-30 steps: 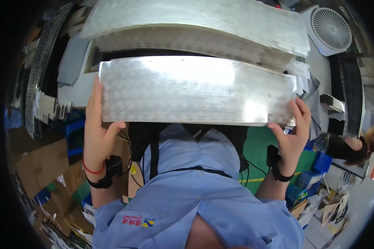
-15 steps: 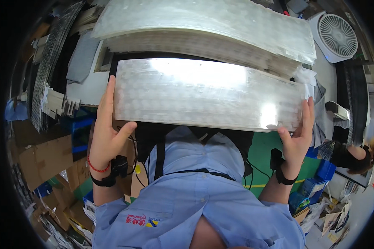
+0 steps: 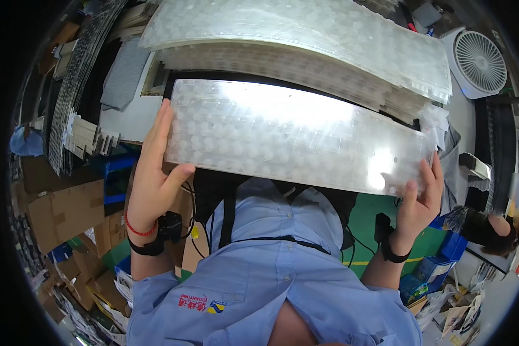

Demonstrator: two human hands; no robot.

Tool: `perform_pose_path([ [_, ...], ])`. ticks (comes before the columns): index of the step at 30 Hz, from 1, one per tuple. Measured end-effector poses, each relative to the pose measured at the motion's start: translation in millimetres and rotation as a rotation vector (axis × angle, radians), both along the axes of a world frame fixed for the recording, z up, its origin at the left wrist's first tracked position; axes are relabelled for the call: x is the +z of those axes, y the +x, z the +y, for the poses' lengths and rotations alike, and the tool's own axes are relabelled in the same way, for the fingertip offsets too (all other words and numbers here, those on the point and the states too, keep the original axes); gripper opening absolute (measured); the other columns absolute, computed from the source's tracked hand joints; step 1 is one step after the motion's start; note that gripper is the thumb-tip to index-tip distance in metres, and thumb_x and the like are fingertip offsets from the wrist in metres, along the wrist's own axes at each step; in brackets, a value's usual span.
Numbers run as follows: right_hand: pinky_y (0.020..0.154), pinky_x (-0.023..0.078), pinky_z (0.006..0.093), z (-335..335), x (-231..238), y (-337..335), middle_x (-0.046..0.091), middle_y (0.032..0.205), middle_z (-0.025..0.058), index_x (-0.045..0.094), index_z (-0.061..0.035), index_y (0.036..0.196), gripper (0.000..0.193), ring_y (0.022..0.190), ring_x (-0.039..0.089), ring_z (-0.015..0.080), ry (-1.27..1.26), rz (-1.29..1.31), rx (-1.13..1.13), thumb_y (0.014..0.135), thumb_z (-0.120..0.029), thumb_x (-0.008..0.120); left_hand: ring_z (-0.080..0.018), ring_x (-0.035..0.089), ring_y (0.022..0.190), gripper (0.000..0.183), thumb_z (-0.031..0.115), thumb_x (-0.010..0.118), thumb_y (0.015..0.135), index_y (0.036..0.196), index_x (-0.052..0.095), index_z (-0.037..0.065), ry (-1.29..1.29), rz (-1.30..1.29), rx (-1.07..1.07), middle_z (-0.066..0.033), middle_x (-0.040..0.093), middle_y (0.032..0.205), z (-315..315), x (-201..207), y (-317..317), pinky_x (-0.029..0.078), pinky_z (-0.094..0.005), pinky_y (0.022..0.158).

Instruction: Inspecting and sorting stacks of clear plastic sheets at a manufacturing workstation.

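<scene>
A long, translucent plastic sheet (image 3: 265, 135) with rows of pale round spots stretches between my two hands in front of my waist. Bright light glares off its surface. My left hand (image 3: 158, 155) grips the left end, its thumb at the near corner and its fingers along the short edge. At the other end, my right hand (image 3: 421, 196) holds the near right corner between thumb and fingers. The sheet slopes, with its right end nearer me. Whether several thin sheets lie together in my hands, I cannot tell. Just beyond lies a tall stack of similar translucent sheets (image 3: 305, 43).
A white fan (image 3: 478, 62) stands at the far right, with crumpled white plastic (image 3: 433, 120) below it. Grey cloth (image 3: 124, 75) lies at the left. Cardboard boxes (image 3: 66, 213) fill the lower left. Blue bins (image 3: 438, 262) and another person (image 3: 484, 228) are at the right.
The sheet's right end has come down toward me, so it tilts more. My right fingers have curled further round that corner. The whole view has shifted slightly.
</scene>
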State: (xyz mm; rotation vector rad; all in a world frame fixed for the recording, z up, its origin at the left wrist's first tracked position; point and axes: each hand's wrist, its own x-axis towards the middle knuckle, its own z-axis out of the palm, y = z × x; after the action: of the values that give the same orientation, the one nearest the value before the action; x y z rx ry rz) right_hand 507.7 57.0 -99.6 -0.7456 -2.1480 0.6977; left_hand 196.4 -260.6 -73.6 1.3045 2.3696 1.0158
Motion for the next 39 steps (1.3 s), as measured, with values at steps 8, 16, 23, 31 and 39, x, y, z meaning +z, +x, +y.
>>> perform_pose_path([
  [8,0.103,0.04,0.0318,-7,-5,-11,0.055,0.134,0.0169,0.057,0.0036,0.128,0.035,0.122,0.053,0.0237,-0.119,0.067,-0.159,0.094,-0.003,0.055,-0.0342,0.027,0.143,0.087,0.05,0.056,0.092,0.15,0.021,-0.004,-0.029,0.181,0.011,-0.0204,0.022,0.158,8,-12,6,0.021,-0.0409,0.116],
  [16,0.101,0.041,0.0305,-10,-13,-21,0.057,0.132,0.0155,0.054,0.0061,0.13,0.034,0.118,0.056,0.0218,-0.101,0.141,-0.21,0.097,-0.001,0.048,-0.0355,0.029,0.141,0.087,0.056,0.048,0.094,0.15,0.019,-0.005,-0.023,0.247,0.028,-0.0203,0.02,0.158,6,-18,6,0.022,-0.0418,0.115],
  [23,0.1,0.042,0.0314,-10,-15,-21,0.059,0.128,0.0156,0.056,0.0064,0.126,0.032,0.116,0.056,0.0218,-0.053,0.195,-0.231,0.096,0.001,0.05,-0.0405,0.029,0.141,0.085,0.046,0.059,0.09,0.148,0.025,-0.006,-0.018,0.255,0.046,-0.0252,0.024,0.155,9,-15,9,0.024,-0.0448,0.114],
  [31,0.1,0.042,0.0316,-11,-20,-19,0.057,0.127,0.0143,0.057,0.0063,0.125,0.032,0.115,0.056,0.0219,-0.016,0.219,-0.285,0.094,0.004,0.051,-0.0397,0.037,0.136,0.079,0.039,0.06,0.091,0.147,0.027,-0.006,-0.045,0.205,0.039,-0.0232,0.034,0.151,11,-9,10,0.028,-0.0434,0.112],
  [39,0.102,0.039,0.04,-19,19,-19,0.053,0.129,0.0195,0.059,0.0068,0.12,0.034,0.118,0.052,0.0338,0.26,0.089,-0.274,0.089,-0.007,0.061,-0.0377,0.032,0.14,0.073,0.034,0.058,0.09,0.146,0.032,-0.004,-0.112,0.199,-0.006,-0.0242,0.028,0.154,12,15,10,0.024,-0.043,0.114],
])
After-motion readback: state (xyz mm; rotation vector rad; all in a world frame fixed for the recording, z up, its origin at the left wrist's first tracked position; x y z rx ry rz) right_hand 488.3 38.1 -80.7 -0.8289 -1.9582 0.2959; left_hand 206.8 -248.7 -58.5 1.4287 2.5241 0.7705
